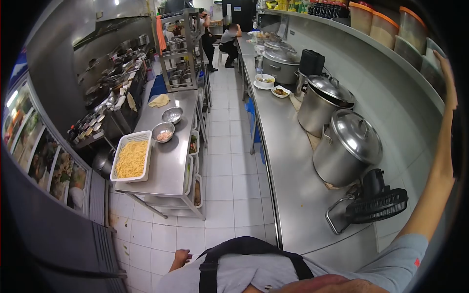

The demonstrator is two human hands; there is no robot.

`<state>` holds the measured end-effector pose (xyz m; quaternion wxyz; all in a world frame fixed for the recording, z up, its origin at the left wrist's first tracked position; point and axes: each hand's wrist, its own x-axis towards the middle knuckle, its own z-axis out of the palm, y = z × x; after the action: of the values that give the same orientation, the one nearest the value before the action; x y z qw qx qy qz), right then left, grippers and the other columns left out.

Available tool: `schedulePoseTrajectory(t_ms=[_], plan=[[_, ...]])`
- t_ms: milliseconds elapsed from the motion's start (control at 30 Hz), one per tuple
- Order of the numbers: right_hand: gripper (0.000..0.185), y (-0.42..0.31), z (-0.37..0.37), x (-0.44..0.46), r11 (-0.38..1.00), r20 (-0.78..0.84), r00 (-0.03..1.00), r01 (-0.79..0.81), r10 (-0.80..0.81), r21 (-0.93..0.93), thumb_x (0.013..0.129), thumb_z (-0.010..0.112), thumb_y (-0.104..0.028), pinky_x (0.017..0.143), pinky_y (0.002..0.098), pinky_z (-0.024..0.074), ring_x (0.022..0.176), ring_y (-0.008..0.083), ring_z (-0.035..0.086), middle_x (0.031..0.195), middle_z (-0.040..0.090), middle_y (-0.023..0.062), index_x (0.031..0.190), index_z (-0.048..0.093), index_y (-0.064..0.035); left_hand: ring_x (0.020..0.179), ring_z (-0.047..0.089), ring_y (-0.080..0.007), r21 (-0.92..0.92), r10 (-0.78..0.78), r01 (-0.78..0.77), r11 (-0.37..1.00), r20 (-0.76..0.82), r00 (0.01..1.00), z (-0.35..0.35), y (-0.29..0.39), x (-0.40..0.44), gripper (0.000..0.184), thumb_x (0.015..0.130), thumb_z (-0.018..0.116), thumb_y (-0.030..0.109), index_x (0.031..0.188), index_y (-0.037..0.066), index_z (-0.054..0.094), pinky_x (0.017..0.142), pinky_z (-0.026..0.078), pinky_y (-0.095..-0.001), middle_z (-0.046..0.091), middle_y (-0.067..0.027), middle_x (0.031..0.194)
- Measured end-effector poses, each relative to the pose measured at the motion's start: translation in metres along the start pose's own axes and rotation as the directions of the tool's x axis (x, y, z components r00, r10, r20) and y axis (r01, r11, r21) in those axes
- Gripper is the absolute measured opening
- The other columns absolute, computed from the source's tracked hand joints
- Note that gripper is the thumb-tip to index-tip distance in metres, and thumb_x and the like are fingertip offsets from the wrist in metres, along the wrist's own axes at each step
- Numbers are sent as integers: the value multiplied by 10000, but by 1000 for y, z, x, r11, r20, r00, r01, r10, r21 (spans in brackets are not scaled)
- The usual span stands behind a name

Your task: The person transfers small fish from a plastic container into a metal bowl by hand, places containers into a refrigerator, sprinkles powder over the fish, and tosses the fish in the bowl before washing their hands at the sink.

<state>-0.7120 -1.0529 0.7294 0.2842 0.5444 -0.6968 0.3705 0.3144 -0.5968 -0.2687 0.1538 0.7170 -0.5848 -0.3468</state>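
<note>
My right arm is raised at the far right, and my right hand [445, 73] reaches the wall shelf. Its fingers are at the rim of a pale plastic container [432, 52] and appear to grip it; part of the hand is lost at the dark picture edge. Beside that stands another translucent container [409, 52]. Low by my side, my left hand [182, 256] hangs over the tiled floor with its fingers curled in, and nothing shows in it.
Along the steel counter [298, 195] stand a black fan [376, 205], lidded pots [347, 141] and a bowl of food [280, 91]. Across the aisle, a steel table [168, 171] bears a basket of noodles [131, 158] and metal bowls [163, 132]. Two people [229, 41] are at the far end.
</note>
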Motion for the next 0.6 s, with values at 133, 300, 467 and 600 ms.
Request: schedulePoseTrajectory(t_ms=[133,300,467,600], plan=[[768,-37,-12,-59,977,-244,958,105,-149,-186,919,475,-601,1167,363,233,1369,271,399,1419,497,163,1413,475,-13,699,670,-176,-566,-465,448,692,124,876,-20,71,67,253,843,674,238,783,-7,679,557,524,-317,695,-103,757],[673,-52,-17,-90,964,-286,938,133,-197,-229,927,525,-498,1143,351,267,1333,246,428,1403,504,166,1391,487,-13,890,658,-135,-723,43,61,689,125,991,-79,274,149,387,969,623,322,1167,-10,632,741,522,-249,701,-89,995],[585,-85,-34,-128,962,-308,920,189,-243,-195,934,574,-394,1119,340,302,1297,220,456,1386,510,169,1370,498,-12,1131,624,-221,-803,683,-378,462,50,729,-183,541,158,421,980,604,261,1289,-20,552,978,492,-348,640,-138,1203],[522,-166,-46,-216,959,-363,889,273,-280,-70,940,613,-312,1100,330,329,1268,200,479,1373,515,171,1353,507,-11,1198,576,-307,-976,914,-212,56,-35,404,-222,680,138,582,987,539,415,1403,21,434,1011,469,-422,558,-186,1309]])
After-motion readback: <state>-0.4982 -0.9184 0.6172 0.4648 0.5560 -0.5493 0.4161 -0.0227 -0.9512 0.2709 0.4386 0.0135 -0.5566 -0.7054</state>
